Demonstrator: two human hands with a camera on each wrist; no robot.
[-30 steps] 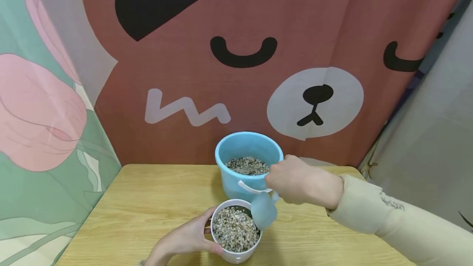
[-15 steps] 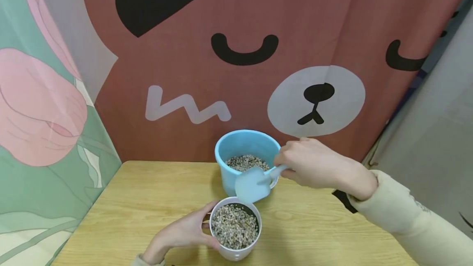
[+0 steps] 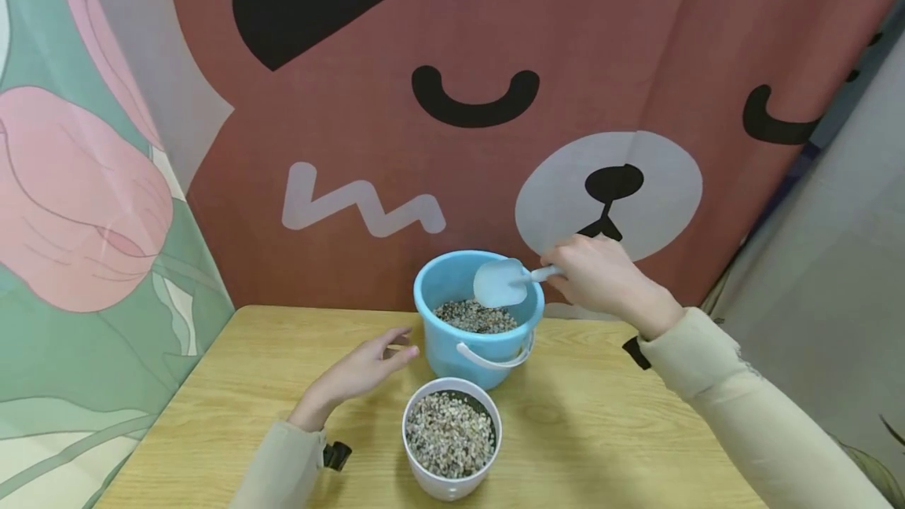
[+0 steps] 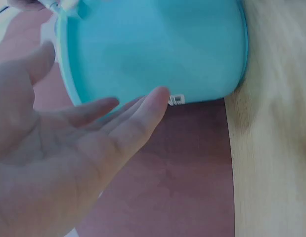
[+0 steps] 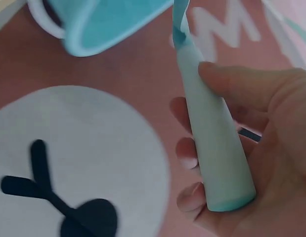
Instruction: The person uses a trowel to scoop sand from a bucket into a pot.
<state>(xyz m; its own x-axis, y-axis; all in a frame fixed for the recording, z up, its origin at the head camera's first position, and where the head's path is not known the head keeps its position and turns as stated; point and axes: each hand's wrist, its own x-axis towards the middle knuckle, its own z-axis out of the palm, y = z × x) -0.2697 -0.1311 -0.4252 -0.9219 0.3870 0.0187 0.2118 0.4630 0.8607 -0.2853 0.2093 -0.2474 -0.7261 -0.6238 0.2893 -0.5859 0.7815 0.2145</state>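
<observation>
Two containers, one behind the other, at the lower centre of the head view. Nearest the bottom edge: a round white plastic pot [image 3: 452,488], upright, loaded with loose mixed grey-and-tan gravel [image 3: 448,434] to near its rim, a dark patch showing inside the upper right edge. Just above it in the frame, a light-blue plastic bucket [image 3: 444,353], upright, a lower bed of similar grit [image 3: 472,316] inside. Its white curved handle [image 3: 488,361] hangs down at the front — presumably dropped there so the mouth is free.

Right hand [image 3: 594,273], right of centre, grips a pale-blue plastic scoop [image 3: 500,285] by its thick tapered grip. Thumb along one side, fingers wrapped round the other; likely a hold for steering the blade. Blade hangs over the bucket's mouth, above the grit; cannot tell whether anything lies on it.

Left hand [image 3: 364,371], lower left of centre: holds nothing, fingers extended and parted from the thumb. Fingertips just beside the bucket's left wall, contact not evident. Pot stands unaided on the light wood-grain table [image 3: 212,422] — wide enough at the base, by my reading, to need no steadying.
</observation>
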